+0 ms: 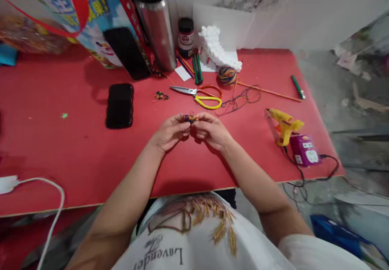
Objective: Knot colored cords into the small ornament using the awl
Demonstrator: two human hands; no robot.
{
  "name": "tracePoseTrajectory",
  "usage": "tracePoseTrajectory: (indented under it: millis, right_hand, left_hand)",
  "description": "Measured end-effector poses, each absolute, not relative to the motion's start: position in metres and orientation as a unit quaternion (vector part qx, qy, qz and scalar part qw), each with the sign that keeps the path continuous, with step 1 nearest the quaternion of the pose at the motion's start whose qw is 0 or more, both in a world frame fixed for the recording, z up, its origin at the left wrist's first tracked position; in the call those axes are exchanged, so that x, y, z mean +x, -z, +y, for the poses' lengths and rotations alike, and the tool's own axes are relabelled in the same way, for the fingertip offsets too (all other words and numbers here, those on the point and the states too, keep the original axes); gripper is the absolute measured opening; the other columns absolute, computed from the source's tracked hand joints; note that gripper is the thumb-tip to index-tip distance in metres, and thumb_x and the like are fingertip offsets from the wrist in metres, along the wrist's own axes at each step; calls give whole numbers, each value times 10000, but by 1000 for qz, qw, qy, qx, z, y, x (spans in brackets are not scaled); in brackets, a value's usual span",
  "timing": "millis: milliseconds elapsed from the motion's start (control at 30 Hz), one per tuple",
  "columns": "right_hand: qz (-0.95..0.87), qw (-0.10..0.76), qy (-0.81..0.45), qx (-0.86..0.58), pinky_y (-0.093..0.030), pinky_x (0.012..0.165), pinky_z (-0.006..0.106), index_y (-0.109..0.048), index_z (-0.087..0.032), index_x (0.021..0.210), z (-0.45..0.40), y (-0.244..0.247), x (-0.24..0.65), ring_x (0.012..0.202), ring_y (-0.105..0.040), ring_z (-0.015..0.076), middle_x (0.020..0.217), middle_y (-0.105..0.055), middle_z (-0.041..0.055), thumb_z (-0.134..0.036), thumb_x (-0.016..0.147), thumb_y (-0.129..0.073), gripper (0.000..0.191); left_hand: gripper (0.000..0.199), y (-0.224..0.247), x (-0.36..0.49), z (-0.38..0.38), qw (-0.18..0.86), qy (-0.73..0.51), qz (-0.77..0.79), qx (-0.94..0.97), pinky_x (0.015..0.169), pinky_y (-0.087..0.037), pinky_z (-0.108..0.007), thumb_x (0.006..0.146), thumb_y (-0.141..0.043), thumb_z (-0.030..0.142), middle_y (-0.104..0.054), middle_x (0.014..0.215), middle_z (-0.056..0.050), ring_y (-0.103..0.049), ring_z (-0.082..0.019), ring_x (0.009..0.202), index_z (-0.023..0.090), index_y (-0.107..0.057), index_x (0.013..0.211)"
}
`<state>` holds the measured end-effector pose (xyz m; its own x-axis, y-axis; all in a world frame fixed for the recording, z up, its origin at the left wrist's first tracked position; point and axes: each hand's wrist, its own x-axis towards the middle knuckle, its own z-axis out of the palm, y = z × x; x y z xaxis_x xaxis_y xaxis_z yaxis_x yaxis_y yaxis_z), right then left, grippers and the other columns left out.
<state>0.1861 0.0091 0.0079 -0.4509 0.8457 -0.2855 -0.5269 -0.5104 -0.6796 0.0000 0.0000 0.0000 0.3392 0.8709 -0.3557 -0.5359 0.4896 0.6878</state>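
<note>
left hand and right hand pinch small variegated-yarn piece at opposite ends, on near side of red-and-yellow-handled scissors; light, steady fingertip hold, middle left uncovered, probably serves best.

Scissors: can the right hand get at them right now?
Probably yes: the scissors lie just beyond the right hand, nothing visible between. But it and the left hand hold the multicoloured yarn piece, so it may need to let go first.

The small oblong multicoloured yarn piece looks rough, fibrous; the tall silver cylindrical metal flask smooth, shiny; the flat red tabletop smooth.
</note>
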Motion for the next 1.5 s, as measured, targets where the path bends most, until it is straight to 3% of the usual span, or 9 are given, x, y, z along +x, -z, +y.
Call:
tracePoseTrajectory:
  millis: [167, 433, 667, 933, 1133, 1333, 1500]
  right_hand:
    - [-247, 403, -821, -320, -242, 468, 187, -649, -159, 802, 8, -14, 187, 468, -293, 26, 580, -471, -96, -313, 708, -966, 365]
    - [-237, 383, -839, -305, -240, 455, 151, -638, -135, 757, 11, -14, 190, 489, -264, 10, 625, -484, -79, -343, 722, -980, 401]
    - [-234, 378, -843, -304, -268, 461, 148, -625, -140, 773, 11, -10, 190, 503, -280, 15, 666, -499, -67, -330, 768, -945, 372]
    - [-237, 375, -840, -312, -269, 457, 165, -628, -151, 793, 11, -11, 191, 487, -329, 29, 661, -539, -52, -319, 803, -873, 298]
    - [-288, 420, -805, -304, -259, 455, 164, -684, -136, 781, 14, -11, 195, 465, -321, 20, 587, -512, -70, -272, 734, -918, 275]
    - [-364, 415, -781, -292, -308, 458, 176, -690, -149, 822, 17, -5, 194, 463, -340, 44, 538, -507, -78, -284, 719, -927, 292]
    - [-354, 412, -786, -295, -261, 445, 165, -653, -151, 782, 16, -6, 191, 447, -296, 36, 510, -459, -93, -224, 695, -884, 258]
  left_hand:
    - [327, -3, 2, 2, 793, -440, 343, 244, 536, -458, -183, 683, -1010, 280, -645, 678, -15, -548, -77, 587, 115, -812, 884]
    - [366, -4, 3, 2, 799, -442, 330, 238, 525, -445, -183, 692, -1012, 358, -682, 751, -42, -552, -76, 619, 103, -818, 869]
    - [285, -3, 7, 1, 793, -459, 331, 226, 547, -446, -182, 626, -1002, 145, -705, 722, -35, -548, -66, 601, 113, -826, 848]
    - [259, -3, 4, 6, 781, -442, 337, 284, 546, -447, -207, 624, -929, 186, -737, 742, -84, -555, -87, 593, 91, -819, 839]
    - [274, -1, 2, 13, 752, -440, 361, 332, 541, -458, -199, 603, -944, 178, -680, 670, -22, -579, -86, 567, 120, -805, 832]
    - [299, -3, 1, 13, 732, -488, 351, 320, 460, -378, -167, 569, -959, 185, -701, 686, -17, -529, -63, 508, 139, -752, 779]
    - [321, -4, 1, 12, 736, -489, 342, 318, 436, -318, -147, 563, -968, 179, -632, 614, 15, -409, -25, 455, 131, -716, 757]
